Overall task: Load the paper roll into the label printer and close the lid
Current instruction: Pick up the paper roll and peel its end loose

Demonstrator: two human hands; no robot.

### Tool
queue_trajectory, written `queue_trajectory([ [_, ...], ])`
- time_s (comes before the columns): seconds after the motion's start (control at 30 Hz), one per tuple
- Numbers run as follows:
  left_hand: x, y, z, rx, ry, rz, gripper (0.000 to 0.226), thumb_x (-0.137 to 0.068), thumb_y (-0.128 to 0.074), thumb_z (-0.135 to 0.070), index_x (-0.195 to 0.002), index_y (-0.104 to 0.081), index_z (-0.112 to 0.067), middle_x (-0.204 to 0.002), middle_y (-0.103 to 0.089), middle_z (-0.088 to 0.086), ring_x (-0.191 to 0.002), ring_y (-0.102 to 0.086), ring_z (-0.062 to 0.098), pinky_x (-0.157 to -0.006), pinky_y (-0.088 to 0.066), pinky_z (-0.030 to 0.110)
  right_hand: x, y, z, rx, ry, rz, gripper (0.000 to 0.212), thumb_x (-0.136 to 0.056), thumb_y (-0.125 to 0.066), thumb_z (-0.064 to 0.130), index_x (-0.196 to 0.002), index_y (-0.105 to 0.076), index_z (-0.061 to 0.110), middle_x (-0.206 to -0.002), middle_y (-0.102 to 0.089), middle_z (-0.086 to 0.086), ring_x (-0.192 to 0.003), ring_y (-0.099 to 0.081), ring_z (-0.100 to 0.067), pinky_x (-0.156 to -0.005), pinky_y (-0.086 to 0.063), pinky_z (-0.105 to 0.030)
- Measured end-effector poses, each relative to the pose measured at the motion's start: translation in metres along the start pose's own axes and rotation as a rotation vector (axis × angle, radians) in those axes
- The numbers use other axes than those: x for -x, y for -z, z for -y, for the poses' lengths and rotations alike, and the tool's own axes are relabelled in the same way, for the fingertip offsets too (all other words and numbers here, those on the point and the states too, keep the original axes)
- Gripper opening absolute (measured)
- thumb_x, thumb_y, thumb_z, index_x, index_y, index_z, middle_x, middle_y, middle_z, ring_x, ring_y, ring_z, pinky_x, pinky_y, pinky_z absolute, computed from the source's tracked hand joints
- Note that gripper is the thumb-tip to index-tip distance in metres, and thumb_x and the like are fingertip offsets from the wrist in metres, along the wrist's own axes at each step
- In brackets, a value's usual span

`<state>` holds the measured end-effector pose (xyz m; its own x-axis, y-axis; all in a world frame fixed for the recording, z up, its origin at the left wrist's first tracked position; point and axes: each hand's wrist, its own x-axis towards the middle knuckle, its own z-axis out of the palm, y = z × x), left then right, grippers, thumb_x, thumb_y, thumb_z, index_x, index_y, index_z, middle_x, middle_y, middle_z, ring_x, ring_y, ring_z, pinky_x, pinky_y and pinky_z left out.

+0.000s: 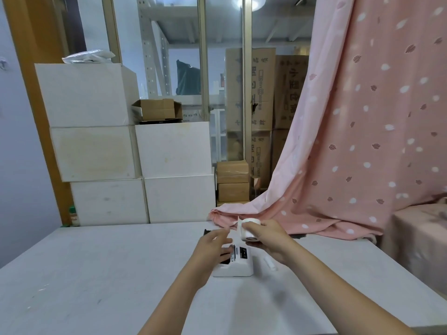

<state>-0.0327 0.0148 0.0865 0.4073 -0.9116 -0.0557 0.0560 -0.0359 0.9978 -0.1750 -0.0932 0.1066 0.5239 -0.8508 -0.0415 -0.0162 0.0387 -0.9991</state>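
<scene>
The head view shows two bare forearms which reach from the bottom of the frame up toward the centre, over a pale grey counter (96, 274). In the lower centre of the frame a white label printer (235, 267) stands on the counter, with its lid open and a dark inner compartment visible. The left hand (214, 245) is over the left part of the printer, its fingers loosely bent and reaching toward a loose end of the paper; I cannot tell if they pinch the paper or only touch it, because this part is blurred. The right hand (266, 238) holds the white paper roll (250, 229) in the air, just above and behind the printer, with the fingers curled around its side; the dark core of the roll faces down toward the camera. A small white piece (270, 263) lies on the counter just to the right of the printer, partly under the right wrist. A little black part (207, 232) shows behind the left hand; what it is I cannot tell. Farther back, on the right side of the frame, a pink curtain with a leaf pattern (362, 129) hangs down and its end rests on the far edge of the counter. On the left, white boxes (135, 153) are stacked, and a small brown carton (158, 110) sits on them. Behind glass in the upper centre stand tall cardboard boxes (262, 93) and metal shelving (154, 49).
</scene>
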Motion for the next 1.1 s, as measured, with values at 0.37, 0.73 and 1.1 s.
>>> queue_trajectory([
  [0.37, 0.018, -0.022, 0.011, -0.173, -0.243, 0.118, 0.053, -0.085, -0.076, -0.014, -0.128, -0.061, -0.042, -0.111, -0.074, -0.011, -0.103, -0.07, 0.014, -0.08, -0.055, 0.015, 0.014, 0.002, -0.009, -0.428, -0.213, 0.208, 0.035, -0.101, -0.054, 0.008, -0.132, -0.055, -0.006, -0.104, -0.067, -0.028, -0.1, -0.071, -0.036, -0.082, -0.06, -0.041],
  [0.73, 0.022, -0.022, -0.004, -0.134, -0.288, 0.0, 0.05, -0.069, -0.09, -0.016, -0.114, -0.07, -0.023, -0.099, -0.078, -0.002, -0.093, -0.074, 0.015, -0.068, -0.056, 0.022, 0.034, -0.004, -0.01, -0.568, -0.279, 0.434, 0.048, -0.107, -0.047, 0.034, -0.136, -0.058, -0.002, -0.13, -0.065, -0.026, -0.113, -0.069, -0.035, -0.109, -0.046, -0.049],
  [1.1, 0.03, -0.007, -0.013, -0.14, -0.249, 0.178, 0.05, -0.072, -0.087, -0.005, -0.117, -0.069, -0.018, -0.107, -0.078, 0.0, -0.104, -0.072, 0.014, -0.091, -0.059, 0.033, 0.035, -0.015, -0.016, -0.586, -0.287, 0.385, 0.052, -0.106, -0.046, 0.039, -0.136, -0.057, -0.002, -0.127, -0.068, -0.024, -0.105, -0.072, -0.031, -0.098, -0.053, -0.044],
])
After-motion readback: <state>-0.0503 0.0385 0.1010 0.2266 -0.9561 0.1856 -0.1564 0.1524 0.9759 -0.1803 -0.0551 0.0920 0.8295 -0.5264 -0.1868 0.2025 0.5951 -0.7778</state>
